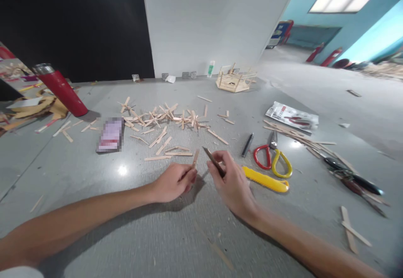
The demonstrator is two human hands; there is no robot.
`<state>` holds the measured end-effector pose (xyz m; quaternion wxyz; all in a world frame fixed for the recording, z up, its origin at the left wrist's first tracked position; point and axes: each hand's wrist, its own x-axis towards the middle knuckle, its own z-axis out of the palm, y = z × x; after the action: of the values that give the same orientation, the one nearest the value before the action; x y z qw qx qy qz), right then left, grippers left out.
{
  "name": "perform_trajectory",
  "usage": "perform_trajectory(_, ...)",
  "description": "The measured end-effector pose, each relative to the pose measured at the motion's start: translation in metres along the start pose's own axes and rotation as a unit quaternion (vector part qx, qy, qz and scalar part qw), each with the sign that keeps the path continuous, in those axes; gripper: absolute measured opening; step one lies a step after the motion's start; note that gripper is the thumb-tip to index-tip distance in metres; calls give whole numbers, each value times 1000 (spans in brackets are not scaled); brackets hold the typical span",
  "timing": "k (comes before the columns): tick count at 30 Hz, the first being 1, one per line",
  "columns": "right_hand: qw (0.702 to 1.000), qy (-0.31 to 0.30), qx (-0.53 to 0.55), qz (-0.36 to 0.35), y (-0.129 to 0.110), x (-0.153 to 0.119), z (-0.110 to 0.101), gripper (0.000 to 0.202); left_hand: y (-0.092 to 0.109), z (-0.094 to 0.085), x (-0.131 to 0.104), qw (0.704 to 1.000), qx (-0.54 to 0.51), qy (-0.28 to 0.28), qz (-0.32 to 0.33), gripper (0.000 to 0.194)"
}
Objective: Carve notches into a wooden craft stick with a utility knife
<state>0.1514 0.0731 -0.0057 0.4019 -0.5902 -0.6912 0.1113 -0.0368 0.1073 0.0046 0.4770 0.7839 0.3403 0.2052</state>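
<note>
Near the middle of the grey table, my left hand [175,181] pinches a short wooden stick [195,157] that points upward. My right hand [231,181], just to its right, grips a slim dark tool [214,160] with its pointed end toward the stick. The tool's tip and the stick are a small gap apart. Several loose wooden sticks [163,144] lie on the table beyond my left hand. A yellow cutter [266,180] rests beside my right hand, below scissors [270,156] with one red and one yellow handle.
A red bottle [64,91] and a phone [111,134] are at the left. At the back stand a glue stick [210,68] and a wooden frame [234,81]. A black pen-like item [247,145], a white packet [292,116] and pliers [352,177] lie to the right.
</note>
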Motion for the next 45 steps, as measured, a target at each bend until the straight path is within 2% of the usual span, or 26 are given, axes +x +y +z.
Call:
perform_trajectory(4,998,-44,2,-54,-2,-10,-9,28,-2,0,0,999,-29,28,5,49)
perform_trajectory(11,989,-109,36,-91,-13,-25,-16,42,-4,0,-2,997,-47,59,5,44)
perform_trajectory(16,994,-60,53,-79,-10,-27,-15,42,-3,1,-2,997,-45,60,16,42)
perform_trajectory(19,991,-62,60,-105,-8,-29,-12,46,-3,2,-2,997,-42,57,24,41)
perform_trajectory(25,991,-42,57,-111,-6,-31,-10,50,-3,2,-2,997,-18,53,46,39)
perform_trajectory(32,991,-56,29,-119,-10,-30,-12,45,-6,3,-2,997,-17,53,44,42)
perform_trajectory(40,985,-81,-52,-143,-3,-41,-8,53,-7,4,-3,996,9,64,67,41)
perform_trajectory(45,992,-89,3,-94,-13,-34,-8,47,-7,4,-4,996,-4,62,67,40)
